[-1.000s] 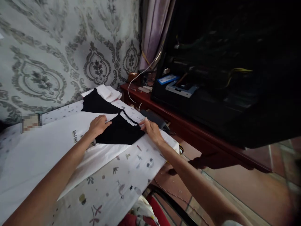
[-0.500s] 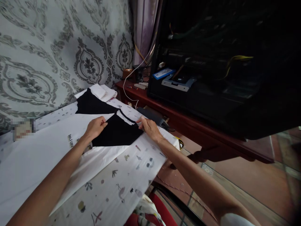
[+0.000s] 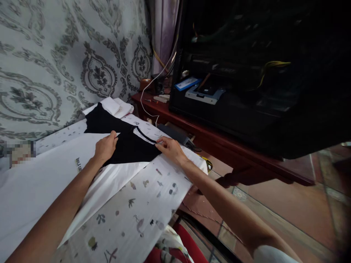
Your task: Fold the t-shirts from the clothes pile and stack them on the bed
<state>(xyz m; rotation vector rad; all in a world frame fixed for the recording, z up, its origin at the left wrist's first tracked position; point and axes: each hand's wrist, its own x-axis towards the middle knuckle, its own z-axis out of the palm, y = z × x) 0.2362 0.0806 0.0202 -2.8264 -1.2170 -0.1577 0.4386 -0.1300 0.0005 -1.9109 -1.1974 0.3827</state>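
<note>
A white T-shirt with black shoulders lies spread on a patterned cloth. Dark lettering shows on its white body, partly covered by my left forearm. My left hand is closed, pinching the shirt where white fabric meets black. At the right end of the neckline, my right hand pinches the black collar edge between thumb and fingers. The collar's white inner band shows between the two hands.
Folded white fabric lies at the far end by the patterned wall. To the right stands a dark red wooden table bearing an open black computer case. A white cable hangs over its edge, near a dark grey object.
My left hand has lifted slightly, drawing the black part's near edge up and flatter. My right hand stays on the collar end. The whole view has shifted a little.
</note>
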